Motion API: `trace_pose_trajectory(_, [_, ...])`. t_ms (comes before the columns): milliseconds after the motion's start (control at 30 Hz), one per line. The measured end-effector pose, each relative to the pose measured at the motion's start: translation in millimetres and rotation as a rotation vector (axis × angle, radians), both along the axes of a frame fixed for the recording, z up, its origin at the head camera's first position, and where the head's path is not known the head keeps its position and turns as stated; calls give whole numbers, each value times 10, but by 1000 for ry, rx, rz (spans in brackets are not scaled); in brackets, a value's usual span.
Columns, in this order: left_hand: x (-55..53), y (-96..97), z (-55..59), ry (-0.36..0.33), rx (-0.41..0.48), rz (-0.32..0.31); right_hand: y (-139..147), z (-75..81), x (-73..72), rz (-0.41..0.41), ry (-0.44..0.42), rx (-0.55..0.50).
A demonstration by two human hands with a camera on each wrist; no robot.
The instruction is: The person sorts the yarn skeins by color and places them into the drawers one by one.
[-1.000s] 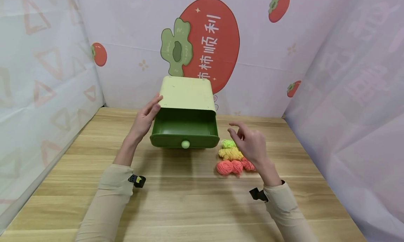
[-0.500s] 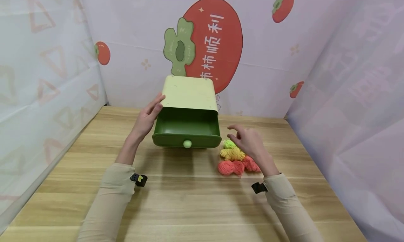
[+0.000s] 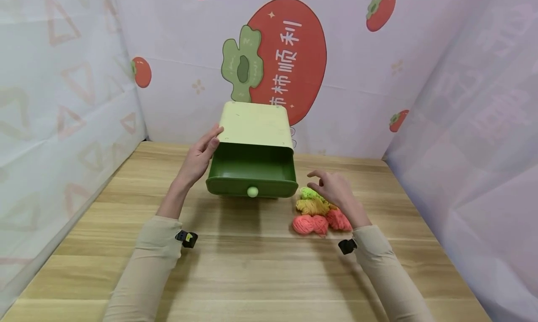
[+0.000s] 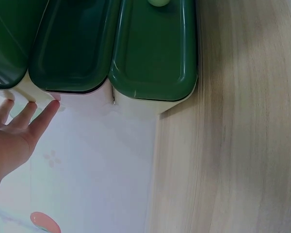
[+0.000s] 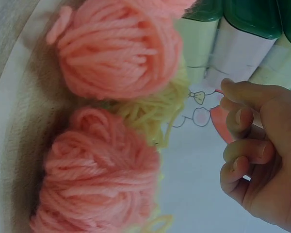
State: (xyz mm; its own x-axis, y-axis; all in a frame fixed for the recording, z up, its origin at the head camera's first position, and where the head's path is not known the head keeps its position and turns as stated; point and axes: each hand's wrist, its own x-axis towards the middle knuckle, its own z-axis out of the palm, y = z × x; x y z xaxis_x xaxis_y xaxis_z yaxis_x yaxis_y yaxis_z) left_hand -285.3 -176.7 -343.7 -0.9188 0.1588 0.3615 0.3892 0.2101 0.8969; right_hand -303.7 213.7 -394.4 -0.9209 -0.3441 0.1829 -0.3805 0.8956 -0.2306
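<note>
A stacked drawer cabinet with a cream top and green drawer fronts stands at the middle back of the table. Its top drawer is pulled out, with a round pale-green knob, and nothing shows inside. My left hand rests against the cabinet's upper left side; in the left wrist view its fingers are extended against the wall. Right of the cabinet my right hand hovers loosely curled over balls of yarn, holding nothing. Coral yarn lies in front, yellow yarn behind it, lime-green yarn farthest back.
The wooden table runs back to a fabric backdrop printed with persimmons, close behind the cabinet. Fabric walls stand along both sides. Two lower green drawers are pushed in beneath the open one.
My right hand has dropped slightly toward the yarn, and its fingers are a little more curled. The left hand stays at the cabinet's side. The whole head view has shifted slightly.
</note>
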Motion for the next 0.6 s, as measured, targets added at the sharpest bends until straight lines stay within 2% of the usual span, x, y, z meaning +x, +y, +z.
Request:
trace_pose_trajectory(167, [56,-43,-4,12,-14,46,-46,-45,-60,40,-69,14])
trace_pose_trajectory(400, [36,16,17,26,-17,14,10,-58,-30,-2,-186,53])
trace_pose_trajectory(600, [37,26,35,20,-30,11,28,-50,-25,-11,-225,92])
